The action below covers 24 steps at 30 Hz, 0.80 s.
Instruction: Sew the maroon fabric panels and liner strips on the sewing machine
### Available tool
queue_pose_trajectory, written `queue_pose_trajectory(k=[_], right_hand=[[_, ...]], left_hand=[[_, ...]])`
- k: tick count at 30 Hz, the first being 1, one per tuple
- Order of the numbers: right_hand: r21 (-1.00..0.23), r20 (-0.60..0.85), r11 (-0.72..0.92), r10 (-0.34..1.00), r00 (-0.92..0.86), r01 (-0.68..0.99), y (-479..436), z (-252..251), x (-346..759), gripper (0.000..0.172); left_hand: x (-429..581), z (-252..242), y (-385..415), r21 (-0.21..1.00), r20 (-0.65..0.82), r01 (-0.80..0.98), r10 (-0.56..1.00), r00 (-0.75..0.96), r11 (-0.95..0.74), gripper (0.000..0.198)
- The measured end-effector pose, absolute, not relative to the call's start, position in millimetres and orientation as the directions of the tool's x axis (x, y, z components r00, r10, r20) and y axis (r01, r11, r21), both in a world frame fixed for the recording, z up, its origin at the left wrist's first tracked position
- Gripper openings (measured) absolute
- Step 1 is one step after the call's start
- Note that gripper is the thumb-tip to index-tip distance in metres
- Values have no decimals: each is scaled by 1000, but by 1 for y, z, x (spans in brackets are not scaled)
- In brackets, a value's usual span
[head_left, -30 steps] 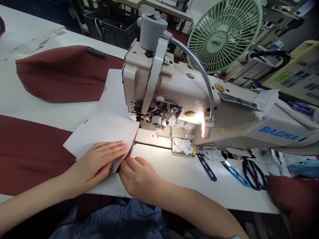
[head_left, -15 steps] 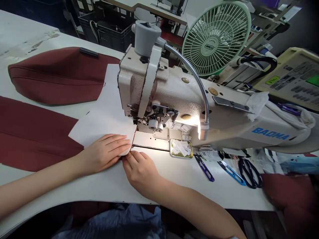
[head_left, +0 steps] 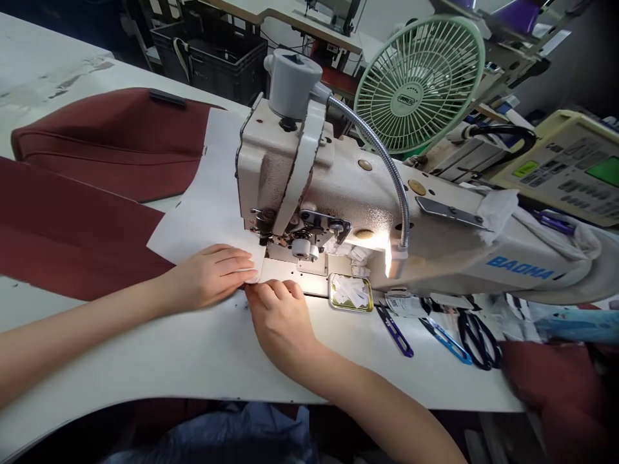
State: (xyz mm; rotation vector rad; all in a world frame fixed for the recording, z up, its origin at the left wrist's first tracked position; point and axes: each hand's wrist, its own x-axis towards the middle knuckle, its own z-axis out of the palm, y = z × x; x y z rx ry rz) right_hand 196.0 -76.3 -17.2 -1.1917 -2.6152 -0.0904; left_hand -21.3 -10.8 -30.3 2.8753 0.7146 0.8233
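A white-faced panel (head_left: 198, 216) runs in front of and beneath the needle end of a sewing machine (head_left: 290, 180). My left hand (head_left: 213, 277) lies flat on its near end, fingers stretched out together toward the tip. At that near corner, my right hand (head_left: 280, 316) is closed, thumb and fingertips pinching the edge; the fingertips are partly hidden. Part of a maroon piece (head_left: 68, 225) lies against the panel's left side, and a second, seamed maroon piece (head_left: 111, 145) rests behind it.
Right of my right hand sits a tin of white strips (head_left: 351, 292). Beyond it lie purple thread snips (head_left: 395, 332), blue snips (head_left: 447, 341) and black-handled scissors (head_left: 478, 341). A green fan (head_left: 420, 84) stands behind the machine. More maroon material (head_left: 551, 374) is at far right.
The panel's near end and both hands have shifted slightly away from me, toward the machine. The maroon piece at left has slid along with it. The camera view has also moved a little.
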Motion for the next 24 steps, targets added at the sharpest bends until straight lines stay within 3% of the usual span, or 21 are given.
queue_pose_trajectory(k=[5,14,18,24], right_hand=[[-93,253,580,800,-544,810,-67,-12,199,20],[9,252,532,818,-517,847,-52,-17,197,28],[-63,230,576,803,-550,815,-45,-18,198,34],[-220,230,541,838,-495,812,-35,-15,202,26]], left_hand=[[-23,-26,8,203,492,347,401,773,-916,23],[-22,-29,36,175,494,314,359,792,-933,20],[-21,-26,46,162,454,351,385,803,-922,16],[-19,-25,61,158,477,355,386,790,-921,18]])
